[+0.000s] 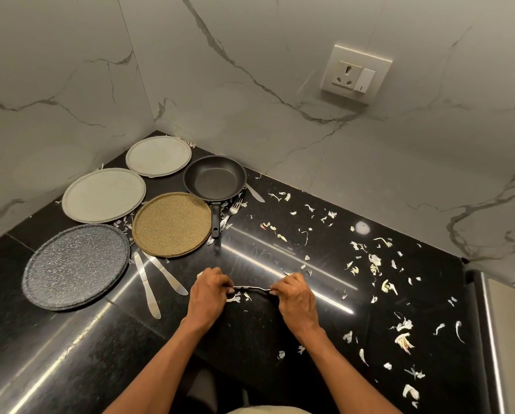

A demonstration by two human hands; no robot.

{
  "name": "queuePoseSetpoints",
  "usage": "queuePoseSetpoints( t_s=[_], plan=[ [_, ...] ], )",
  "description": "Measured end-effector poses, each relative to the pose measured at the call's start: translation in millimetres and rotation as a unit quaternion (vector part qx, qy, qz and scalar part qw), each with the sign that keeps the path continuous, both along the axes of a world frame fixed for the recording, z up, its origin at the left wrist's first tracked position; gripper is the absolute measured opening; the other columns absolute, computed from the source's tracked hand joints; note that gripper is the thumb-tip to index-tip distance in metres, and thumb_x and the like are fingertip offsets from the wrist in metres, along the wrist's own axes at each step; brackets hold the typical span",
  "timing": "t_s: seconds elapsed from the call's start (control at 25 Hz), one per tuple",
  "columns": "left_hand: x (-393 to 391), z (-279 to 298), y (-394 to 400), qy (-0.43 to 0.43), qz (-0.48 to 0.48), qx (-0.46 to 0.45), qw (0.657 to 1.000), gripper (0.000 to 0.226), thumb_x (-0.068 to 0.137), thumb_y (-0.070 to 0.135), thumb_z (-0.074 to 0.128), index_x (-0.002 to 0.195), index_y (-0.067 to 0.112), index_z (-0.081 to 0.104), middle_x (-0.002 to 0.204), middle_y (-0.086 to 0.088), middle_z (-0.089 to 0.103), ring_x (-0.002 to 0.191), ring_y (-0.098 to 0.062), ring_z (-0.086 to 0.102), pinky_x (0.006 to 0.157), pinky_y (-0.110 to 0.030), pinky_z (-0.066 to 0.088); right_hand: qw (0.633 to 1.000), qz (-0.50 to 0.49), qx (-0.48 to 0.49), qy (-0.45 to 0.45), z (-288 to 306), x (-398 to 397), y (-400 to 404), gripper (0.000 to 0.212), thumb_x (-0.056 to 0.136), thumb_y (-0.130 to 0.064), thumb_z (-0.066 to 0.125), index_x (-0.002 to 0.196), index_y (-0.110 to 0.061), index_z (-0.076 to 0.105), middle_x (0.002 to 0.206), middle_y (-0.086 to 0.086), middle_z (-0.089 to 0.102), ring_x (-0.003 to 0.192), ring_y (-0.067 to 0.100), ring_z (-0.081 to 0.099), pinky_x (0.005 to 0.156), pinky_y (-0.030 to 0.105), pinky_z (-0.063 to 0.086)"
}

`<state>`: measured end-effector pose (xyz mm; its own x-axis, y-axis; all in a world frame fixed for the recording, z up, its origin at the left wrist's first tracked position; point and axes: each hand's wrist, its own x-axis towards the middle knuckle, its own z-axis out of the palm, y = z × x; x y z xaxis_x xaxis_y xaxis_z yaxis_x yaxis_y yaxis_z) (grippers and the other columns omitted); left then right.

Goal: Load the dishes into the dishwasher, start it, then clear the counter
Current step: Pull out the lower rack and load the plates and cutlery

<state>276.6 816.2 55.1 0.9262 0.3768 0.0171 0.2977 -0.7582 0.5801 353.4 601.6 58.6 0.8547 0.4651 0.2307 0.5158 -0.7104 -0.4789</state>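
Note:
My left hand (210,289) and my right hand (293,291) each pinch one end of a steel piece of cutlery (251,288), held level just above the black counter (265,339). On the left lie a dark speckled plate (75,265), a tan plate (171,224), and two pale grey plates (104,195) (158,155). A black frying pan (215,177) sits behind the tan plate. Two table knives (147,285) (168,274) lie beside the dark plate. A fork (233,209) and another knife (254,193) lie next to the pan.
White vegetable scraps (375,264) are scattered over the right half of the counter and under my hands. Marble walls meet in a corner behind the plates. A wall socket (356,71) is on the right wall. A steel edge (489,324) borders the counter at right.

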Motion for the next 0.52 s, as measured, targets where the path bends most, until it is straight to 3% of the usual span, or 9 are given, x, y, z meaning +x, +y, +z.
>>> queuePoseSetpoints(
  t_s=[0.28, 0.52],
  plan=[
    [-44.1, 18.0, -37.2, -0.096, 0.001, -0.035, 0.995, 0.017, 0.069, 0.009, 0.088, 0.076, 0.021, 0.078, 0.073, 0.014, 0.060, 0.071, -0.006, 0.055, 0.058, -0.031, 0.052, 0.999, -0.013, 0.009, -0.033, 19.5, -46.2, -46.8, 0.019, 0.073, -0.007, 0.086, 0.079, -0.022, 0.076, 0.079, -0.009, 0.059, 0.076, 0.011, 0.054, 0.050, 0.029, 0.050],
    [-96.2, 15.2, -95.5, -0.093, -0.031, -0.056, 0.994, 0.020, 0.065, 0.010, 0.091, 0.072, 0.022, 0.078, 0.072, 0.014, 0.059, 0.072, -0.006, 0.054, 0.058, -0.028, 0.049, 0.998, -0.046, 0.028, -0.034, 19.8, -106.2, -109.3, 0.022, 0.069, -0.004, 0.087, 0.078, -0.021, 0.076, 0.081, -0.009, 0.061, 0.077, 0.013, 0.057, 0.049, 0.033, 0.052]
  ],
)
